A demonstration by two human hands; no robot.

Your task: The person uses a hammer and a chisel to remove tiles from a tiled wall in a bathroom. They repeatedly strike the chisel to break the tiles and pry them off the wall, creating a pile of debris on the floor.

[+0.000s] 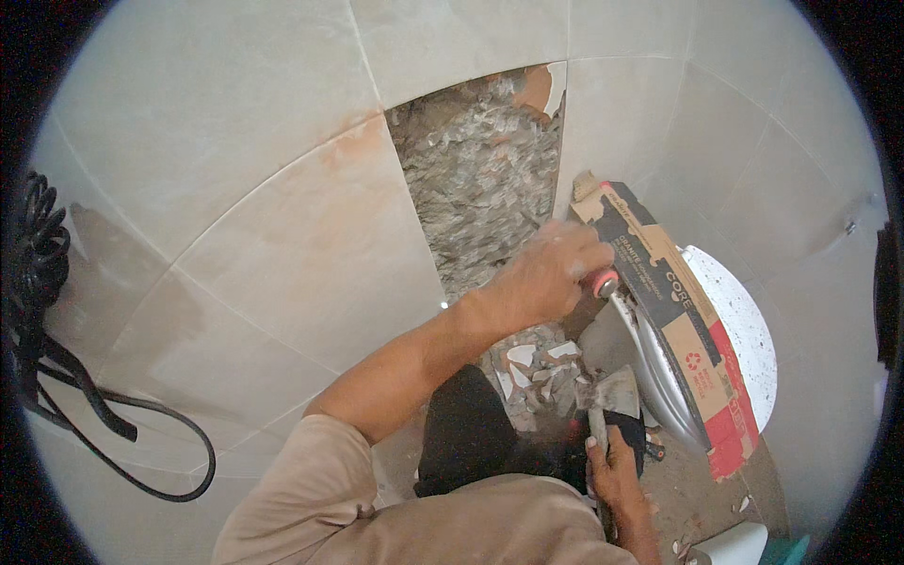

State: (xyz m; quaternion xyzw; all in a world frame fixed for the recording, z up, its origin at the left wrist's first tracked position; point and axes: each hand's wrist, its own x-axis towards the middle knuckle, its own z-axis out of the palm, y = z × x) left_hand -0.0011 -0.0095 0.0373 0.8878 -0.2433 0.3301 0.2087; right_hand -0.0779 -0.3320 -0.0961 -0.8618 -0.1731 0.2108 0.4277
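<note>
My left hand [554,268] is closed round a chisel [605,282] with a red-orange grip and a metal butt end. Its thin dark shaft points at the rough wall patch [490,160], where a tile is gone and grey mortar is bare; whether the tip touches is unclear. Lower down, near my lap, my right hand [617,476] grips the pale handle of a hatchet-like tool [617,391] with a broad flat grey head. Broken tile pieces [527,363] lie in a heap between the wall and my dark-clothed knees.
A flattened cardboard box [673,301] leans at the right, partly covering a white speckled round thing [739,325] with a silvery rim. Black coiled cable [42,273] hangs at the far left. Large beige tiles [311,217] surround the gap. A white object [734,546] lies at the lower right.
</note>
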